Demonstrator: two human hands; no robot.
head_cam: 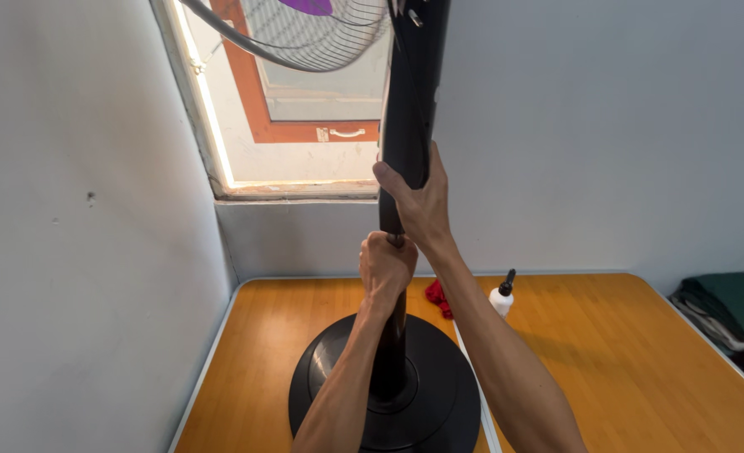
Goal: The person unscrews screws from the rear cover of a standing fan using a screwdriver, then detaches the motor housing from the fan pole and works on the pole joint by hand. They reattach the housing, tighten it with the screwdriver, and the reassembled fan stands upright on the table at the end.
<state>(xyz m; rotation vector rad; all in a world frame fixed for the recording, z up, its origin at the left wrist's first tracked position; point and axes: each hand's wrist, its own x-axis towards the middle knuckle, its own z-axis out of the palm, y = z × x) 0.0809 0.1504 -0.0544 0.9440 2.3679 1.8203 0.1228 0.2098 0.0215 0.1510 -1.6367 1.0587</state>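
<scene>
A black pedestal fan pole (409, 109) stands upright, wider above and narrower below. The right hand (422, 205) wraps the wide upper section; just beneath it the left hand (386, 267) closes on what may be a collar at the joint, though fingers hide it. Below both grips the thin pole runs down into a round black base (439, 394). Above the upper grip sits the wire fan guard (305, 38).

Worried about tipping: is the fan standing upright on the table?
Upright: the fan's pole rises straight from its round base, flat on the table.
</scene>
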